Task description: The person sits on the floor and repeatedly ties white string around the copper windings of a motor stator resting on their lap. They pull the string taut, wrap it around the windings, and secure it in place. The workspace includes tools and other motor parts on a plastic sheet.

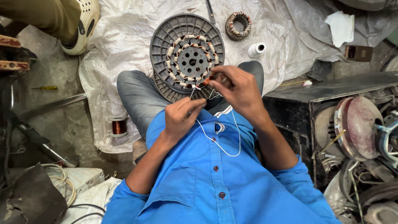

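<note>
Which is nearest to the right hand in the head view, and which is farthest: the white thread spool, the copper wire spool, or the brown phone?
1. White thread spool: just above the right hand, on the plastic sheet.
2. Brown phone: far right, on the floor.
3. Copper wire spool: far left, beyond the knee.

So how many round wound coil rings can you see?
2: one ring sits on the grey disc on the lap, by the right hand; a smaller ring lies behind. Others may be hidden.
</note>
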